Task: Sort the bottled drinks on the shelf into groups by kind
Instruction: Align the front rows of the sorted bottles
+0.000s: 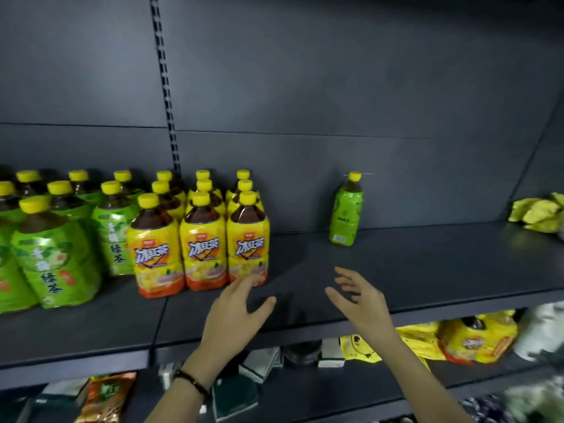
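Both hands hang over the front of the dark shelf point(427, 264) with fingers spread, holding nothing. The left hand point(235, 312) reaches close to the yellow-labelled bottles point(201, 239), which stand in three tidy rows near the middle. The right hand point(360, 297) is out over bare shelf. To the left stand the green-labelled bottles point(55, 239), packed just beside the yellow ones. One lone green bottle point(346, 212) stands upright farther right, well apart from its kind, near the back panel.
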